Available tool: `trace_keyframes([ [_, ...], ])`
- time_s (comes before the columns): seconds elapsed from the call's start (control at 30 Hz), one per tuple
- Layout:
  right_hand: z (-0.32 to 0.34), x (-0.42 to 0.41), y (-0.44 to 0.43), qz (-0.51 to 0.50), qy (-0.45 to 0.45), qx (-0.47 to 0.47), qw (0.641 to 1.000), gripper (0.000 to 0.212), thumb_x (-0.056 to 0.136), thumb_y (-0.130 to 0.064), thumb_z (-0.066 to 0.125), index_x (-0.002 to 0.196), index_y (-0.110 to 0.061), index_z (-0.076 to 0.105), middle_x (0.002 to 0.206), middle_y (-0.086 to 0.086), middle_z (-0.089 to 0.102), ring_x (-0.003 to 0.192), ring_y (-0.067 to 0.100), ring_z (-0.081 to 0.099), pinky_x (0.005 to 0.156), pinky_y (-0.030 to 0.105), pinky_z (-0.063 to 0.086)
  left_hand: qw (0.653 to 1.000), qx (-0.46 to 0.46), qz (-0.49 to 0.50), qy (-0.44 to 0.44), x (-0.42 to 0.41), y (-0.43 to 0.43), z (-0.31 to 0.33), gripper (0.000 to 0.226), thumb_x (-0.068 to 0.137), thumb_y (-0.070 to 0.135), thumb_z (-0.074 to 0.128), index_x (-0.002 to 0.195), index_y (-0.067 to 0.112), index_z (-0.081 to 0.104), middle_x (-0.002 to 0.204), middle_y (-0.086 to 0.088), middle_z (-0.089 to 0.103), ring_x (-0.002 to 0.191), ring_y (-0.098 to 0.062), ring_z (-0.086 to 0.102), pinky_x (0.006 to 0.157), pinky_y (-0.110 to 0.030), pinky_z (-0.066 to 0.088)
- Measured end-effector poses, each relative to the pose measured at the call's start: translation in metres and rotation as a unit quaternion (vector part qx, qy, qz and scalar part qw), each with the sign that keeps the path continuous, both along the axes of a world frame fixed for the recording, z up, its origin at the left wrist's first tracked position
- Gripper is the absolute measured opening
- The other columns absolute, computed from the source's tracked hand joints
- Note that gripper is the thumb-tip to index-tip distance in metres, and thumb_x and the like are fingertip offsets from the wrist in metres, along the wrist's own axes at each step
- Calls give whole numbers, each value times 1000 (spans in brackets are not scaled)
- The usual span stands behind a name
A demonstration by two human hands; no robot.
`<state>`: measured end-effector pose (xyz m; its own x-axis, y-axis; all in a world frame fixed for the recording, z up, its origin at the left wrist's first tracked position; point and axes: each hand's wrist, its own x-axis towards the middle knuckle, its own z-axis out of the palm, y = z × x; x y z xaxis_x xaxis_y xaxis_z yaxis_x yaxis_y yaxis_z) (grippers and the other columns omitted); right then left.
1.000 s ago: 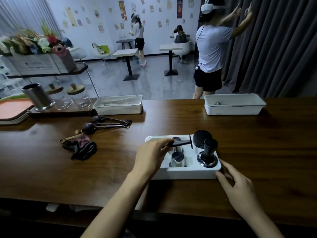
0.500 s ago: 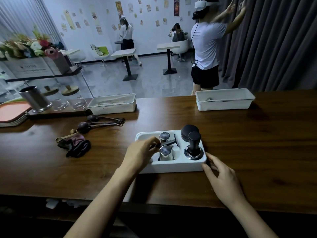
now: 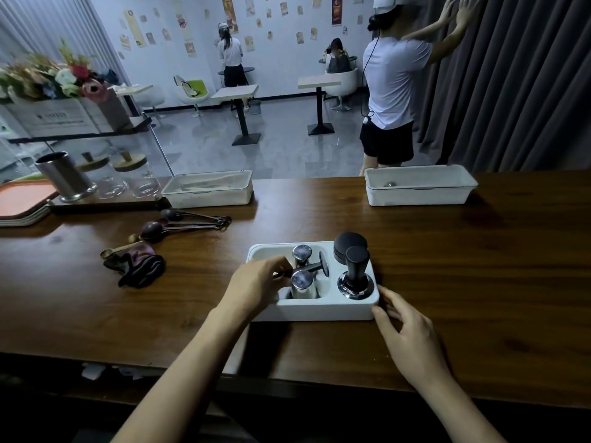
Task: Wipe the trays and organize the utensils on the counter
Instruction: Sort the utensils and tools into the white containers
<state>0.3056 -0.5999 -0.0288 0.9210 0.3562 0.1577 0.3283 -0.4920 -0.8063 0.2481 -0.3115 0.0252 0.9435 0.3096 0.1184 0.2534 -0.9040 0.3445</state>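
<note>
My left hand (image 3: 256,282) has its fingers grasping the dark tool (image 3: 311,267), which lies across the white tray (image 3: 319,310) in the middle of the desk (image 3: 463,257). My right hand (image 3: 409,337) has its fingers released, touching the tray's 5 o'clock corner. The cloth (image 3: 137,266) lies at the tray's 9 o'clock.

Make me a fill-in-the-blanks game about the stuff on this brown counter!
1. The left hand grips a dark tool inside the ___ tray.
2. The ___ hand touches the tray's near corner.
3. The crumpled dark cloth lies to the tray's ___.
4. ___ shiny metal pieces stand in the tray beside the black tamper.
Missing words: white, right, left, two.
</note>
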Motion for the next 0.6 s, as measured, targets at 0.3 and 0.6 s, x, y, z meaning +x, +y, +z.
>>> trace_keyframes([
  [0.3,6,-3,0,11,11,11,1000,49,96,-50,52,142,-32,52,134,-14,58,109,2,56,87,19,45,998,64,1,-29,-3,2,-4,24,81,44,64,102,39,74,80,5,75,83,-24,70,71,-37,53],
  [0.6,14,-5,0,27,13,3,1000,58,93,-57,49,148,-42,40,138,-22,48,116,1,55,92,20,45,988,25,88,-127,-24,2,-21,38,90,43,67,117,19,78,138,-3,64,121,-33,56,102,-43,48],
])
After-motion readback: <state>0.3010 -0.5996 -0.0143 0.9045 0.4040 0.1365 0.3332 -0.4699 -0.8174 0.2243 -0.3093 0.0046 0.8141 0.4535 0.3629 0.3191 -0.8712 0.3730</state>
